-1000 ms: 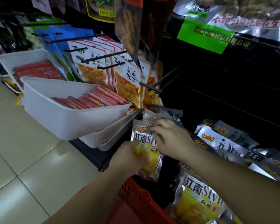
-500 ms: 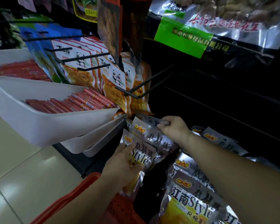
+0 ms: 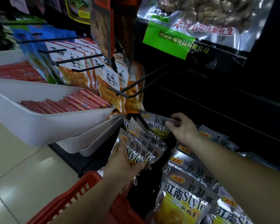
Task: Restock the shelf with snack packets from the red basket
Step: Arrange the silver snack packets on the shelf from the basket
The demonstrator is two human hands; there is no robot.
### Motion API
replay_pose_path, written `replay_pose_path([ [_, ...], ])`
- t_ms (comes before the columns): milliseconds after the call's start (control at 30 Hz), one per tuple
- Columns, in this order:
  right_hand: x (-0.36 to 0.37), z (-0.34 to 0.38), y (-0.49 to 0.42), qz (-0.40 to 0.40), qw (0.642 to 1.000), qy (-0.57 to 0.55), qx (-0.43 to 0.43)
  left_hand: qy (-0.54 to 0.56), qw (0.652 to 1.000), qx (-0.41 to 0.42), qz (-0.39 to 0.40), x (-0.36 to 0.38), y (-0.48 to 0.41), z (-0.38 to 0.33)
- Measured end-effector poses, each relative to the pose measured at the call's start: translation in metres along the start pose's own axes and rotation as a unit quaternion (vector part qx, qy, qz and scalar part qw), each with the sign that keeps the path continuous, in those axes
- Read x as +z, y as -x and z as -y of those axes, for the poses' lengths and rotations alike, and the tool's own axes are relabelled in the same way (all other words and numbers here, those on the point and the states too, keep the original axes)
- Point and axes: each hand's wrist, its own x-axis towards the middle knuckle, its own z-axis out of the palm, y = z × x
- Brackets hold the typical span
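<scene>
**Silver snack packets held at the dark shelf, above the red basket**

A bunch of silver snack packets (image 3: 141,147) is gripped in the left hand (image 3: 121,165). The packets are fanned out and tilted, with their printed faces turned up toward the camera. The fingers (image 3: 138,167) of that hand are curled round the lower part of the bunch, and the bunch is held just above the far rim of the red basket (image 3: 81,196), which is seen at the bottom edge of the view. What lies inside the basket is hidden by the left forearm.

The right hand (image 3: 183,128) is stretched further into the dark shelf (image 3: 217,110). The top edge of a single silver packet (image 3: 155,125) is pinched between its thumb and fingers (image 3: 172,124). This packet is tilted and is held just behind the fanned bunch, below the hanging goods.

More silver packets of the same kind (image 3: 184,196) are laid overlapping along the shelf to the right, under and beside the right forearm.

To the left, a white bin (image 3: 39,126) filled with red sausages (image 3: 68,104) is mounted at a slant, and further white bins are stacked beneath and behind it. Panda-printed packets (image 3: 110,81) are hung on black wire pegs (image 3: 136,84) above the hands. A clear bag of peanuts (image 3: 208,16) with a green label is hung at the upper right. Pale floor tiles (image 3: 23,167) are visible at the lower left.
</scene>
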Motion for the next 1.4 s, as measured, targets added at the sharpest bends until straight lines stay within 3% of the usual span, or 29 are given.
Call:
replay_pose_path([
  [67,0.000,0.004,0.013,-0.057,0.995,0.034,-0.071,0.030,0.999,-0.015,-0.006,0.000,-0.006,-0.004],
  [133,0.005,0.009,0.036,-0.106,0.969,0.099,-0.202,0.063,0.998,-0.028,-0.002,0.000,-0.009,-0.008],
  [200,0.016,0.012,0.060,-0.055,0.947,0.146,-0.280,0.086,0.996,-0.038,0.007,-0.001,-0.010,-0.010],
  [300,0.030,0.017,0.072,0.046,0.947,0.200,-0.246,0.096,0.994,-0.043,0.013,-0.004,-0.009,-0.011],
  [467,0.032,0.021,0.043,0.057,0.970,0.187,-0.147,0.098,0.993,-0.049,0.034,-0.009,-0.005,-0.004],
  [567,0.033,0.020,0.029,0.122,0.968,0.189,-0.108,0.113,0.992,-0.045,0.031,-0.009,-0.003,-0.003],
  [800,0.045,0.018,0.028,0.114,0.977,0.148,-0.106,0.091,0.995,-0.041,0.025,-0.015,-0.002,-0.008],
  [1033,0.037,0.033,0.040,0.213,0.966,0.124,-0.075,0.042,0.998,-0.022,0.050,-0.042,0.008,-0.001],
  [1133,0.033,0.033,0.026,0.128,0.982,0.121,-0.068,0.092,0.991,-0.047,0.083,-0.047,0.004,0.001],
  [1233,0.026,0.025,0.017,0.036,0.982,0.164,-0.092,0.106,0.990,-0.067,0.063,-0.042,0.002,-0.006],
  [1333,0.020,0.015,0.019,-0.010,0.937,0.329,-0.116,0.096,0.990,-0.075,0.072,-0.035,0.001,-0.010],
  [1400,0.014,0.014,0.028,-0.072,0.868,0.456,-0.182,0.084,0.990,-0.084,0.069,-0.031,0.000,-0.010],
])
